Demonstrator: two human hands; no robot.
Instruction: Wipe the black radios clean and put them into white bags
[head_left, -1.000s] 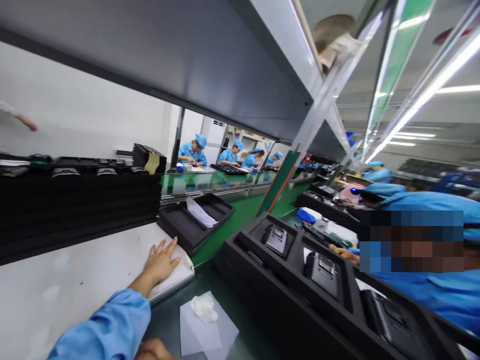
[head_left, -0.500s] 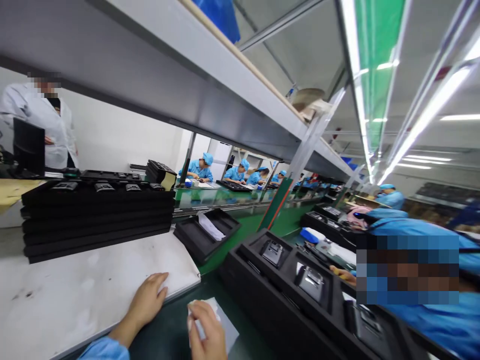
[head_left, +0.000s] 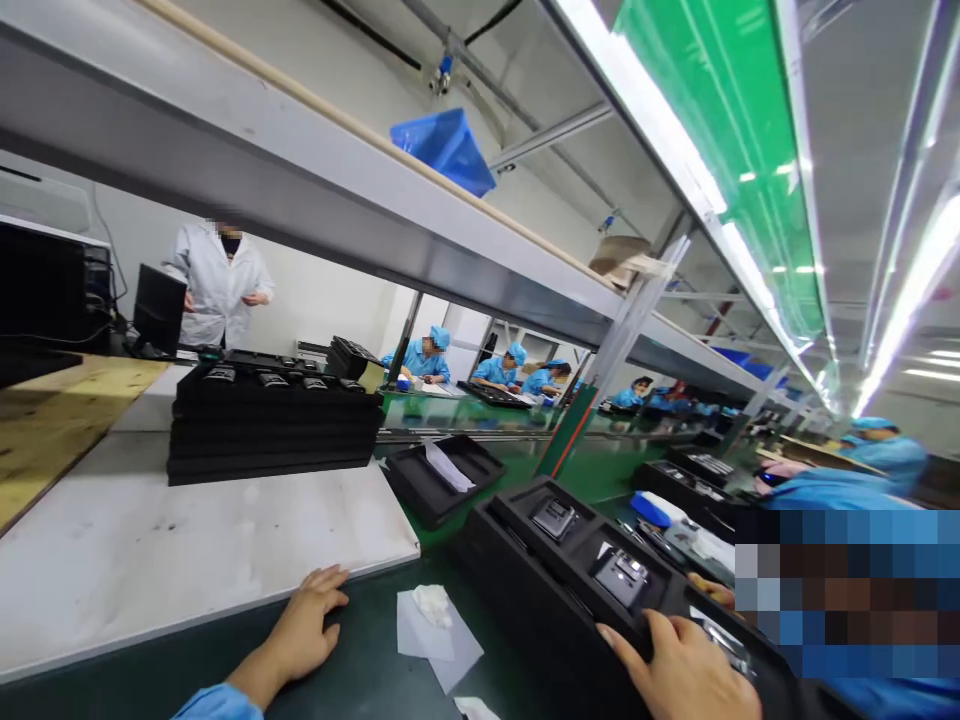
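Observation:
My left hand [head_left: 306, 625] lies on the dark green tabletop by the front edge of a white board [head_left: 262, 530], its fingers stretched out and holding nothing. My right hand [head_left: 679, 665] is over the near part of a black foam tray [head_left: 525, 590], touching it, with thumb and fingers apart. Beside its fingers a metal-faced device [head_left: 622, 575] sits in a tray compartment, and another device [head_left: 555, 517] occupies the one behind. A third device [head_left: 724, 645] is partly covered by my right hand. Between my hands, a crumpled white wipe [head_left: 433, 605] rests on pale sheets [head_left: 454, 650].
A stack of black trays [head_left: 274, 435] stands on the white board. Behind, a black tray [head_left: 420, 490] holds a white strip. A co-worker in blue [head_left: 862, 490] sits close on the right. A shelf [head_left: 375, 240] hangs overhead, with a post [head_left: 574, 425] below it.
My right hand has let go of the white wipe, leaving it on the sheets, and moved right onto the black foam tray. My left hand stays on the table. The view has turned left.

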